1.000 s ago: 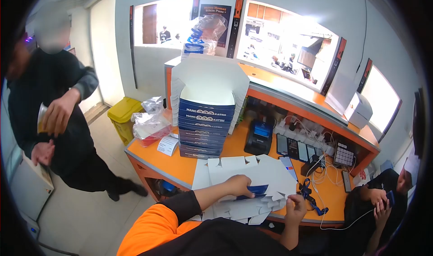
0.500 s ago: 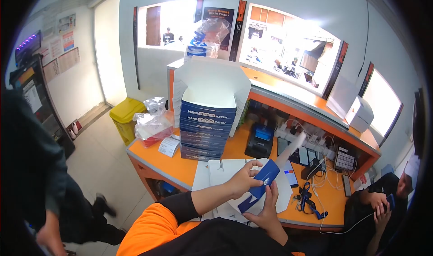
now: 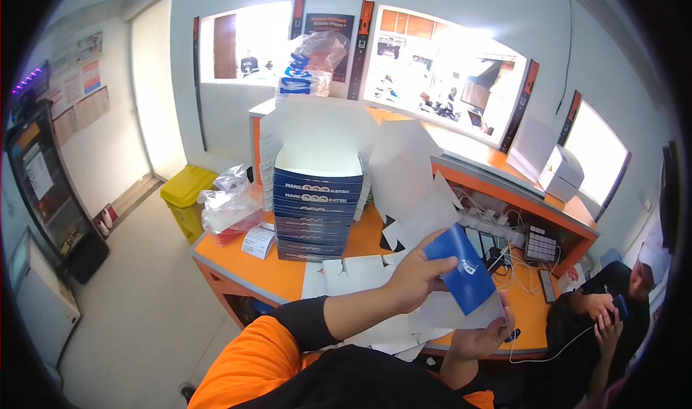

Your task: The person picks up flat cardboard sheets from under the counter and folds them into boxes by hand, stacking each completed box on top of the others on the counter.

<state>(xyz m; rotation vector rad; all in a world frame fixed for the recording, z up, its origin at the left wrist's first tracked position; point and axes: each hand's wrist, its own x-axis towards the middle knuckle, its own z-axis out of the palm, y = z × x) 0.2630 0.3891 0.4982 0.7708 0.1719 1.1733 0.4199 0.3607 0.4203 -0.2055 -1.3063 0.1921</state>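
Note:
I hold a flat, unfolded cardboard box blank [image 3: 461, 276], blue outside and white inside, raised above the orange counter [image 3: 285, 272]. My left hand [image 3: 417, 273] grips its left edge with the thumb on the blue face. My right hand [image 3: 481, 335] supports it from underneath at the lower edge. Its white flaps stand up toward the window. A pile of more flat white blanks [image 3: 353, 273] lies on the counter under my arms.
A tall stack of folded blue boxes [image 3: 316, 209] stands at the counter's back left, beside clear plastic bags [image 3: 231, 207] and a receipt. A keypad [image 3: 539, 245], cables and phones lie at right. A seated person [image 3: 598, 315] holds a phone. A yellow bin [image 3: 186, 193] stands on the floor.
I lifted the blank off the pile and turned it upright, blue side toward me, with both hands on it. The person standing at left has left the view.

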